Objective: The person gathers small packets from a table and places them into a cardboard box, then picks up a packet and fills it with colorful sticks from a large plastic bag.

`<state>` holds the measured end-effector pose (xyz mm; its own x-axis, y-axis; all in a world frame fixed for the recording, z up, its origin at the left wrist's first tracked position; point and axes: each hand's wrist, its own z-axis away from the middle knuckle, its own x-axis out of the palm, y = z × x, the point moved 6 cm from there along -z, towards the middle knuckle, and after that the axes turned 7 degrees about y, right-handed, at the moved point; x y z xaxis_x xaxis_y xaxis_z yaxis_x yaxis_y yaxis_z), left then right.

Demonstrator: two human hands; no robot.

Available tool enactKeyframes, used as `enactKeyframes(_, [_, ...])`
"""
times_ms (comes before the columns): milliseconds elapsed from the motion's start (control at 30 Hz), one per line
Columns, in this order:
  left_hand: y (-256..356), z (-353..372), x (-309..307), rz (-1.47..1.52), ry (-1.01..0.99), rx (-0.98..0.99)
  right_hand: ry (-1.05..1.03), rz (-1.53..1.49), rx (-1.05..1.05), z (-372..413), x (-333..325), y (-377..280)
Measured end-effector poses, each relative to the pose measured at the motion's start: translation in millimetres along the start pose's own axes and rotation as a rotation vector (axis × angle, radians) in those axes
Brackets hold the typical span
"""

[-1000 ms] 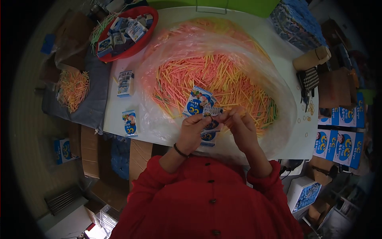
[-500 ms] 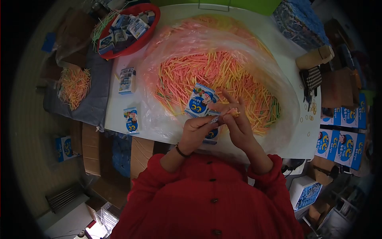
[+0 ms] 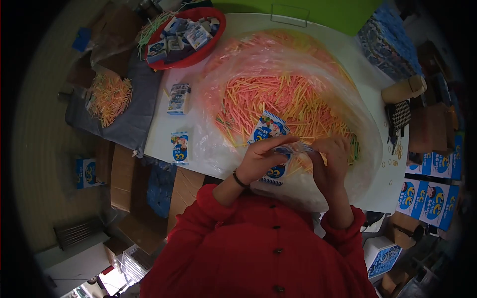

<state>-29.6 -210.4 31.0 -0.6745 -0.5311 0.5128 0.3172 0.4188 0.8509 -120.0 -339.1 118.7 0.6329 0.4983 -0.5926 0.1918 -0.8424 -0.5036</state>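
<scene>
My left hand pinches a small printed plastic packet, held over the pile. My right hand is closed at the packet's right end, its thumb pointing up against it; the fingertips are partly hidden. Beneath my hands lie a blue-and-white cartoon packet and another blue packet, partly covered by my left hand. Around them spreads a heap of thin pink, yellow and green sticks in a large clear plastic bag.
Two packets, one grey-white and one blue, lie left of the bag. A red basin holds several packets. More sticks rest on grey cloth. Rubber bands, a beige bottle and blue cartons are at right.
The view has shifted, so the table appears farther right and lower. My right hand has turned and drawn its fingers in; before, they were spread around stick ends at the packet.
</scene>
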Motion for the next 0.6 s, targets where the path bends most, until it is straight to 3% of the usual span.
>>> enactKeyframes(33, [3,4,-5,-0.017,0.023,0.003,-0.01,0.019,0.026,2,7,-2])
enactKeyframes(100, [14,14,-12,-0.439,-0.071,0.113,-0.02,-0.01,0.049,8,25,-9])
enactKeyframes(167, [30,38,-20,-0.56,-0.004,0.162,-0.17,-0.163,0.001,18,47,-17])
enactKeyframes(300, [62,85,-94,-0.366,0.675,0.075,-0.09,-0.277,0.13,17,33,-10])
enactKeyframes(333, [71,95,-123,-0.351,0.816,0.048,-0.04,-0.313,0.272,27,28,9])
enactKeyframes(367, [82,101,-149,-0.45,0.868,0.035,0.011,-0.346,0.413,36,24,26])
enactKeyframes(433, [94,105,-192,-0.547,0.915,0.019,0.018,-0.367,0.435,42,20,40])
enactKeyframes(500, [108,90,-193,-1.133,0.829,0.095,0.033,-0.37,0.46,48,14,48])
enactKeyframes(533, [105,82,-184,-1.121,0.813,0.096,0.051,-0.349,0.472,50,9,51])
enactKeyframes(600, [124,73,-135,-1.795,0.907,0.571,0.088,-0.31,0.494,53,-1,58])
